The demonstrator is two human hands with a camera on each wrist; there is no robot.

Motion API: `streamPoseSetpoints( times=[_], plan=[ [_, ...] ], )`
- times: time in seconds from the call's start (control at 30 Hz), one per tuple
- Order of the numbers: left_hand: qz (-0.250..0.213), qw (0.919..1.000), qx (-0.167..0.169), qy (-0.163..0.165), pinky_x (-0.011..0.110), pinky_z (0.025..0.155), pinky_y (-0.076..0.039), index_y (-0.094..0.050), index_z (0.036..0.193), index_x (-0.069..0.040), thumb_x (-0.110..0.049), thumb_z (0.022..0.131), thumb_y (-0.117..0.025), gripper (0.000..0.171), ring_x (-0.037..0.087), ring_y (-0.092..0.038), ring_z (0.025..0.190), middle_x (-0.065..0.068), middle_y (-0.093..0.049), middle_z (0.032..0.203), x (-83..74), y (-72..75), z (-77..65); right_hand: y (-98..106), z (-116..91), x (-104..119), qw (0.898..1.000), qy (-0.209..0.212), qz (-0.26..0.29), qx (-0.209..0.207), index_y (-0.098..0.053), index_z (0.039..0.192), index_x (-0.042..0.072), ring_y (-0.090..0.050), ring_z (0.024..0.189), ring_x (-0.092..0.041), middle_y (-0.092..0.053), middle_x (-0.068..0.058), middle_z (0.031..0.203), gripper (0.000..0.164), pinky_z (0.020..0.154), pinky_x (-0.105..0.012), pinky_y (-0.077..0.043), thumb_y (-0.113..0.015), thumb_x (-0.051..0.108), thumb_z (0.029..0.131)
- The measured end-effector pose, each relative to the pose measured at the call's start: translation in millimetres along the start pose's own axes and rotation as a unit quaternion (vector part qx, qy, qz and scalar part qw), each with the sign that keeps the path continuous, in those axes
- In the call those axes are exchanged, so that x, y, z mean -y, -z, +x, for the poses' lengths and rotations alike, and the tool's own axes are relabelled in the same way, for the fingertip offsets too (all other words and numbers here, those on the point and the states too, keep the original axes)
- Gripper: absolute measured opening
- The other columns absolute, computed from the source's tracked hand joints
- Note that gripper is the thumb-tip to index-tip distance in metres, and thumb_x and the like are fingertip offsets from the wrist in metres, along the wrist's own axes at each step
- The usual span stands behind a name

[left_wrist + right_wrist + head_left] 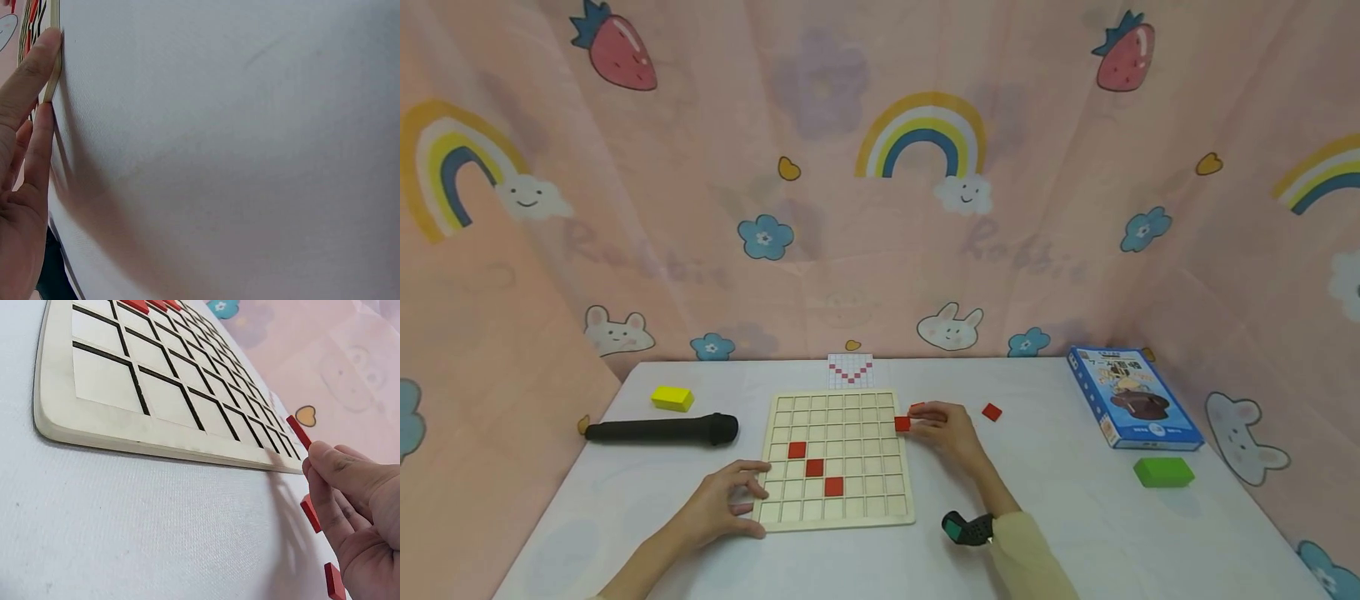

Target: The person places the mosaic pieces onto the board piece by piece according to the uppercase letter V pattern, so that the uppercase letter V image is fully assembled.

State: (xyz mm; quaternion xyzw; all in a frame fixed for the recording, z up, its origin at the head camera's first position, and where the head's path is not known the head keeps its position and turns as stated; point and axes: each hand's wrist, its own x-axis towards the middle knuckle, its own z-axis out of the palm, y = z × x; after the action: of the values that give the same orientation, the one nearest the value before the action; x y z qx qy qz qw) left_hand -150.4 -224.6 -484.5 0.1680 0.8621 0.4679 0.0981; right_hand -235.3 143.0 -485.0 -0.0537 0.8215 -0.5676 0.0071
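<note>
A pale wooden grid board (835, 527) lies on the white table. Three red square tiles, one of them the middle tile (815, 467), sit in its cells along a diagonal. My left hand (718, 502) rests its fingertips against the board's left edge; in the left wrist view the fingers (39, 140) reach out along that edge. Between thumb and fingers my right hand (950, 435) pinches a red tile (299, 432), held at the board's right edge in the head view. Two more tiles lie beyond that hand, one loose tile (992, 412) to its right and another tile (310, 514) partly hidden behind the fingers.
Behind the board stands a gridded card (851, 372) with a red V pattern. A black microphone (662, 429) and a yellow block (672, 398) lie at left. At right are a blue box (1135, 400) and a green block (1163, 472). A patterned pink curtain (820, 292) encloses the table.
</note>
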Motion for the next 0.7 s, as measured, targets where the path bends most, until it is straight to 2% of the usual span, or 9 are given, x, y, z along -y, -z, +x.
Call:
streamPoseSetpoints(
  times=[0.27,0.7],
  plan=[
    [0.008,1.0000,-0.002,0.006,0.021,0.078,-0.058,-0.066,0.085,-0.008,-0.015,0.056,-0.091,0.039,0.049,-0.041,0.124,0.021,-0.049,0.133,-1.7,0.3,0.9,-15,6,6,1.000,0.011,0.024,-0.002,-0.069,0.105,-0.001,-0.067,0.095,-0.025,-0.070,-0.012,0.104,0.027,0.085,-0.033,-0.058,-0.074,-0.004,0.078],
    [0.009,0.9999,-0.004,0.007,0.021,0.078,-0.058,-0.066,0.085,-0.009,-0.018,0.056,-0.091,0.040,0.048,-0.042,0.124,0.020,-0.049,0.134,2.3,-0.6,1.3,-45,15,22,0.999,0.039,0.012,0.018,-0.070,0.104,0.000,-0.069,0.090,-0.024,-0.070,-0.013,0.100,0.023,0.083,-0.032,-0.059,-0.074,0.000,0.081]
  ],
)
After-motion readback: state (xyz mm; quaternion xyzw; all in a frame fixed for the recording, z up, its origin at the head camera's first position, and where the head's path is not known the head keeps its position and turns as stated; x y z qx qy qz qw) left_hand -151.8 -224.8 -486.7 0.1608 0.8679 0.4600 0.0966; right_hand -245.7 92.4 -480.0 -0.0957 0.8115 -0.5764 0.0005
